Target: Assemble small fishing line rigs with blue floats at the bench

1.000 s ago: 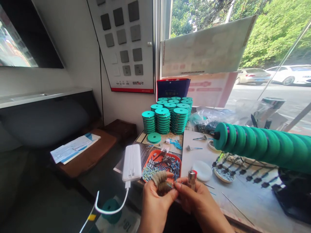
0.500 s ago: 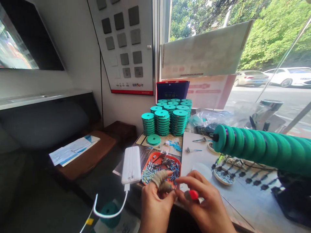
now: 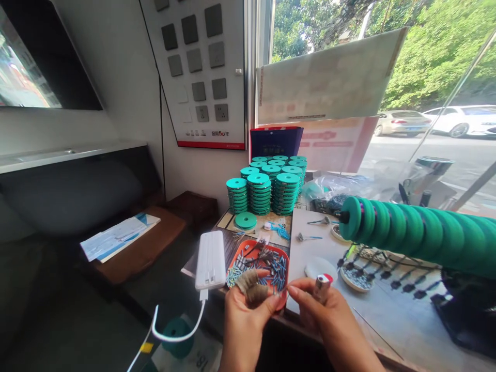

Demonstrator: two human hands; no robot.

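My left hand (image 3: pixel 246 323) is at the bottom middle, its wrapped fingers pinched on a small thin piece I cannot make out, just over the near edge of the orange tray (image 3: pixel 284 257). My right hand (image 3: pixel 327 323) is close beside it on the right, fingers closed round a silver lighter (image 3: pixel 321 287) with a red top, held upright. The thumb and forefinger of that hand reach toward the left fingertips. The tray holds several small blue and grey parts.
A white power bank (image 3: pixel 210 259) with its cable lies left of the tray. Stacks of teal spools (image 3: pixel 267 186) stand behind. A long rod of teal spools (image 3: pixel 418 232) juts in from the right. A white disc (image 3: pixel 313 267) and weighted hooks lie on the table (image 3: pixel 387 320).
The right hand has turned the lighter upright again and pulled slightly to the right, away from the left fingertips. The left hand has dropped a little over the tray edge.
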